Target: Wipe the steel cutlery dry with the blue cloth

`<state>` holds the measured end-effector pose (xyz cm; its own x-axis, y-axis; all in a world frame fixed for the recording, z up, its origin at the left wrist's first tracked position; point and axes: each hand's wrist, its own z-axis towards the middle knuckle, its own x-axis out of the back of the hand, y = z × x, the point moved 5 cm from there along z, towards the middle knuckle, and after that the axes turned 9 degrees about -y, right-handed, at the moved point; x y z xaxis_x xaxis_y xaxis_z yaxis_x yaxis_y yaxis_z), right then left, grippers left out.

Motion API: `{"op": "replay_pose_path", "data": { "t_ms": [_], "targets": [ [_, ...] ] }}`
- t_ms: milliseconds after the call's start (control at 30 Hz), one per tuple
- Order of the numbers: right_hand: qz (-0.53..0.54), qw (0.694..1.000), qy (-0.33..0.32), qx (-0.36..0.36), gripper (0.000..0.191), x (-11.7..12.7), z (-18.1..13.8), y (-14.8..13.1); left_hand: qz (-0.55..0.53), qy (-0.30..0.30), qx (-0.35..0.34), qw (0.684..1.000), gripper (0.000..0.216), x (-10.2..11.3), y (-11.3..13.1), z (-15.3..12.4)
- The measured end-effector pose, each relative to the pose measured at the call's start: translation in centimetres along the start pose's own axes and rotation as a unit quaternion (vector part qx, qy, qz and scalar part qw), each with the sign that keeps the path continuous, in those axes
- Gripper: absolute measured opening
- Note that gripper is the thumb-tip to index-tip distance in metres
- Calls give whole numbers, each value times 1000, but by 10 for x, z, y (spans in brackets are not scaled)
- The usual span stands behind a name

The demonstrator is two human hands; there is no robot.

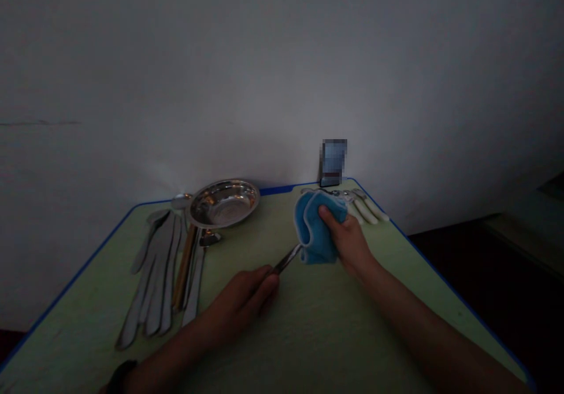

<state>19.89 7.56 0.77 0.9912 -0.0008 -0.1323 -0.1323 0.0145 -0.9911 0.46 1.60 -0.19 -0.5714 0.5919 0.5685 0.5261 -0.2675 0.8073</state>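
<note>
My left hand [253, 291] is closed around the handle of a metal utensil [288, 259], held slanting up to the right. Its far end is hidden in a folded blue cloth [321, 229] with pale edges, so I cannot tell its kind. My right hand [348, 238] grips that cloth, thumb on top, fingers mostly hidden behind it. Both hands are over the middle of the pale green table [352, 323]. Just behind the cloth, several utensils with cream handles [368, 209] lie close to my right hand.
At the back left stands a shallow steel bowl [224, 203]. Several metal utensils [152, 282] lie left of it, beside a wooden-coloured stick [185, 268]. A phone-like device [333, 162] leans against the wall [264, 77]. The table has a blue edge [458, 294].
</note>
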Motion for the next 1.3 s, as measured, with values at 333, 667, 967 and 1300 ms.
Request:
{"op": "replay_pose_path", "data": {
  "t_ms": [333,667,967,1300],
  "targets": [
    [110,991,5,-77,37,-41,-23,35,24,8,12,1000,31,0,1,2],
    [166,982,76,-55,39,-11,0,28,-1,5,31,1000,39,2,-5,-2],
    [88,996,20,-16,30,-17,-1,30,29,-13,24,999,38,-1,0,-4],
    [118,990,-19,-78,31,-49,-23,41,57,16,-14,998,28,0,11,3]
  ]
}}
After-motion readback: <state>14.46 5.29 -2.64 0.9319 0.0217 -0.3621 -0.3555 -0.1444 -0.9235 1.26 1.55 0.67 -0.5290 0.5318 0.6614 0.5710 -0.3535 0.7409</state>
